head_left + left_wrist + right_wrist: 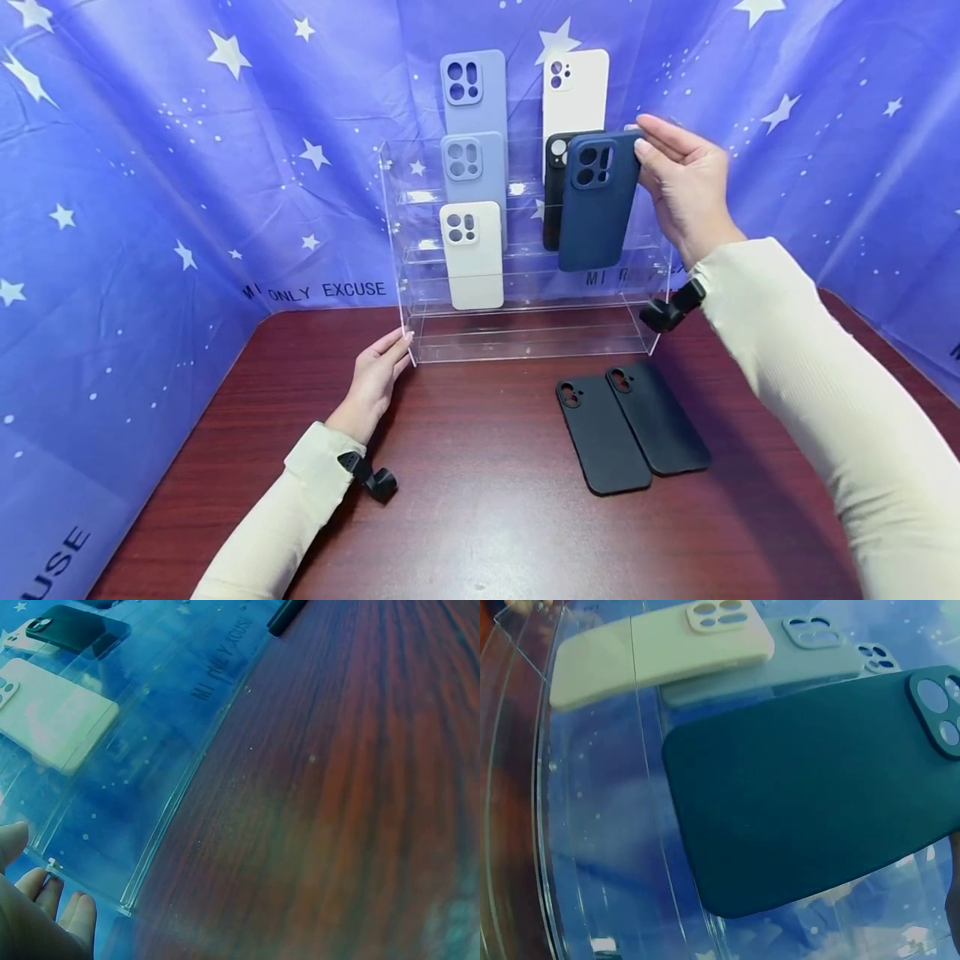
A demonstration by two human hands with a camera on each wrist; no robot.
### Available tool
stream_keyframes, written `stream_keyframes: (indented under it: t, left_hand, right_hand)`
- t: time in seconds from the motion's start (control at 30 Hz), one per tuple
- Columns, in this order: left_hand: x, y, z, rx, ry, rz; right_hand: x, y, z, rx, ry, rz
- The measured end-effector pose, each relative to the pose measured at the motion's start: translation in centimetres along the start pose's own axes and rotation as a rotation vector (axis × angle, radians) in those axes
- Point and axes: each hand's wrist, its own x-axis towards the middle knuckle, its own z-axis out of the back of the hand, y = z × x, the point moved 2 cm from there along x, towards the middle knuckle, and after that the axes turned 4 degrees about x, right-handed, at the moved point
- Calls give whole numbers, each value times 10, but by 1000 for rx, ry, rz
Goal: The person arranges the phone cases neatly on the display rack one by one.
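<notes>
My right hand (686,179) pinches a dark blue phone case (600,208) by its upper right edge, holding it upright in front of the right side of a clear acrylic display stand (525,346). In the right wrist view the dark blue case (810,795) fills the middle, and most of that hand is out of frame. Down at the stand's lower left corner, my left hand (375,375) holds the side panel. The left wrist view has the thumb and fingertips (82,919) on either side of that panel's edge.
On the stand's left are a blue case (491,92), a lighter blue one (491,183) and a white one (476,279). A white case (585,96) and a black case (552,208) stand on the right. Two black cases (607,442) lie on the table (465,467).
</notes>
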Motion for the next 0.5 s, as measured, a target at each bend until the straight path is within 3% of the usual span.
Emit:
stream_keyframes:
  t: [0.27,0.5]
  left_hand:
    - [1,1,0,11,-10,4]
    - [1,0,0,9,-11,6]
  right_hand:
    - [10,-22,6,-129,-24,82]
    - [2,-41,22,-247,-21,55]
